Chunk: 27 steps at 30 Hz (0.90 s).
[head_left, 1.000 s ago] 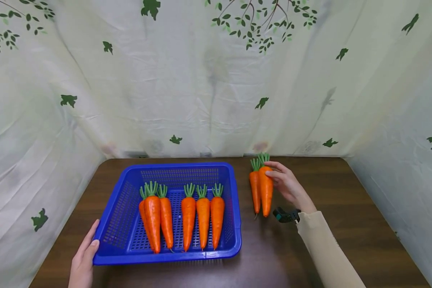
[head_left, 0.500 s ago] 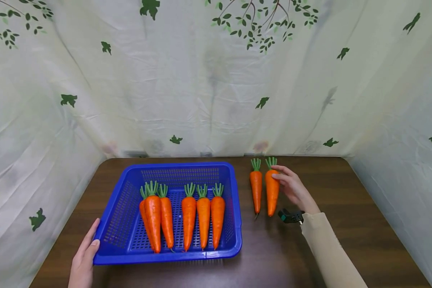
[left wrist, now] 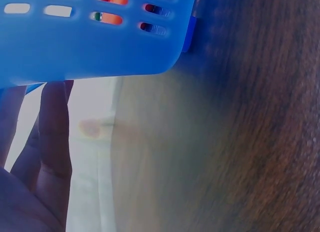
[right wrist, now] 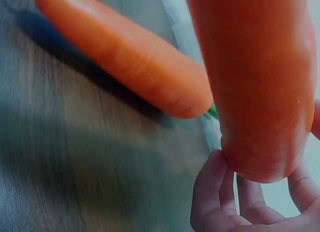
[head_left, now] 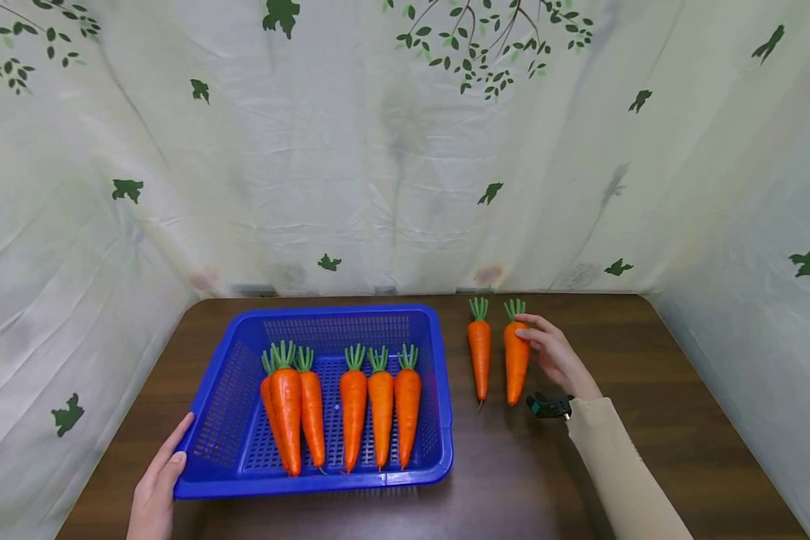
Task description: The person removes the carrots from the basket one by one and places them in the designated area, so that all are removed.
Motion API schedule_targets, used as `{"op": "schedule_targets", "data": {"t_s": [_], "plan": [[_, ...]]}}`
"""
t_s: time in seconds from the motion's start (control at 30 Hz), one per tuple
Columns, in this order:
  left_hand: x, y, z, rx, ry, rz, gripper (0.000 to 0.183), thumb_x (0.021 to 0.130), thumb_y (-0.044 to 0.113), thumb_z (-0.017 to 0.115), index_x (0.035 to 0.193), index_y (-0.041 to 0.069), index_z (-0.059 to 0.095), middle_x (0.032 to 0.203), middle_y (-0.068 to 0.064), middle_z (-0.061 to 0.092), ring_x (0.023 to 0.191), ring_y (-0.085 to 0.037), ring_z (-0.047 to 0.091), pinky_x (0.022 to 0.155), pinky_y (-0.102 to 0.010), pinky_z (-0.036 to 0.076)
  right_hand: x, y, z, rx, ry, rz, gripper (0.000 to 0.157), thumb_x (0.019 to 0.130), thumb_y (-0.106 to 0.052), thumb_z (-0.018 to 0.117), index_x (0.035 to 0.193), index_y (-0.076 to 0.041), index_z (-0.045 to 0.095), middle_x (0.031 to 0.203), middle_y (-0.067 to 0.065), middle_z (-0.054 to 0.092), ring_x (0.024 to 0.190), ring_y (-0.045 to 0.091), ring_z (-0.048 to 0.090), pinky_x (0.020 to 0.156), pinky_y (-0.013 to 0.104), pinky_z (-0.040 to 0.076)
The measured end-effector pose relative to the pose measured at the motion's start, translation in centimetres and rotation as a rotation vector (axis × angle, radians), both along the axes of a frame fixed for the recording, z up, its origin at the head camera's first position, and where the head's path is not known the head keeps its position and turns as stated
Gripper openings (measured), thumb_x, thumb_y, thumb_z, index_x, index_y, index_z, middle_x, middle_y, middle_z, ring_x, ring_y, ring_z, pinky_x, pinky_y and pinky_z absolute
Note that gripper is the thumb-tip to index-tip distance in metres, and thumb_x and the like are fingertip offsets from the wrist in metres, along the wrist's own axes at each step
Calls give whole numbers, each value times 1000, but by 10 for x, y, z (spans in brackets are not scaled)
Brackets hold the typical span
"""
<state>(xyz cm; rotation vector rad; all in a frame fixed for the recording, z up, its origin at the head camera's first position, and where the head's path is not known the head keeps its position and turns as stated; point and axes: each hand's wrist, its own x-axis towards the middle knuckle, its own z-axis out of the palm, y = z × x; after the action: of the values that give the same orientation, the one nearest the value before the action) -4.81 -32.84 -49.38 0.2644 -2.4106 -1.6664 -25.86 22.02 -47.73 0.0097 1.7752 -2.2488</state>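
Observation:
My left hand [head_left: 154, 487] grips the near left corner of a blue plastic basket [head_left: 297, 487], thumb by the rim; in the left wrist view its fingers [left wrist: 55, 127] reach up to the slotted wall [left wrist: 100, 52]. Inside lie several orange carrots with green stem stubs, three grouped at left [head_left: 286, 420] and three at right [head_left: 381, 412]. To the basket's right, my right hand [head_left: 559, 356] pinches a carrot [head_left: 516, 367] near its stem end. The right wrist view has this carrot [right wrist: 255, 82] close up between fingers and thumb. Another carrot [head_left: 479, 356] lies between it and the basket.
A dark brown wooden table [head_left: 648, 420] carries everything. White curtains [head_left: 378, 187] with green leaf prints hang behind and at both sides. On the right wrist sits a black band device [head_left: 547, 406].
My right hand has moved right with its carrot, away from the other loose carrot, so a gap now parts the two. The left hand and basket stay nearly in place.

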Motion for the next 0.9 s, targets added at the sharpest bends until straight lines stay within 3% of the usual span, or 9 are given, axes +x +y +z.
{"op": "schedule_targets", "data": {"t_s": [0.13, 0.33, 0.5, 0.7, 0.9], "plan": [[0, 1, 2, 30, 26, -7, 45, 105, 27, 32, 150, 22, 34, 146, 13, 36, 111, 11, 40, 83, -11, 30, -2, 2, -2, 3, -2, -2, 30, 98, -6, 51, 128, -4, 50, 97, -2, 62, 82, 12, 58, 77, 29, 46], [0, 2, 4, 96, 63, -28, 45, 105, 23, 32, 149, 15, 35, 137, 21, 42, 111, 7, 44, 82, -12, 33, -4, 3, -3, 31, -6, -1, 35, 97, -6, 52, 131, -1, 46, 101, -2, 60, 84, 12, 59, 78, 29, 46], [0, 0, 3, 103, 26, -25, 46, 105, 26, 32, 150, 15, 33, 133, 23, 40, 109, 8, 43, 81, -11, 34, -7, 2, -6, 30, -5, -4, 34, 97, -5, 53, 130, -2, 48, 99, -3, 61, 82, 12, 59, 76, 29, 46], [-1, 0, 1, 90, -53, -2, 48, 105, 32, 31, 151, 20, 30, 141, 15, 35, 109, 9, 40, 80, -10, 34, -10, 0, -9, 28, 8, -3, 34, 96, -3, 53, 130, 1, 47, 97, -2, 62, 81, 11, 60, 76, 29, 46], [-2, 0, 0, 94, -82, 10, 48, 105, 33, 31, 152, 22, 29, 145, 8, 34, 111, 7, 39, 80, -10, 33, -13, -2, -13, 58, 25, 2, 39, 96, -2, 52, 133, 6, 42, 97, -3, 60, 81, 11, 59, 76, 28, 46]]}}
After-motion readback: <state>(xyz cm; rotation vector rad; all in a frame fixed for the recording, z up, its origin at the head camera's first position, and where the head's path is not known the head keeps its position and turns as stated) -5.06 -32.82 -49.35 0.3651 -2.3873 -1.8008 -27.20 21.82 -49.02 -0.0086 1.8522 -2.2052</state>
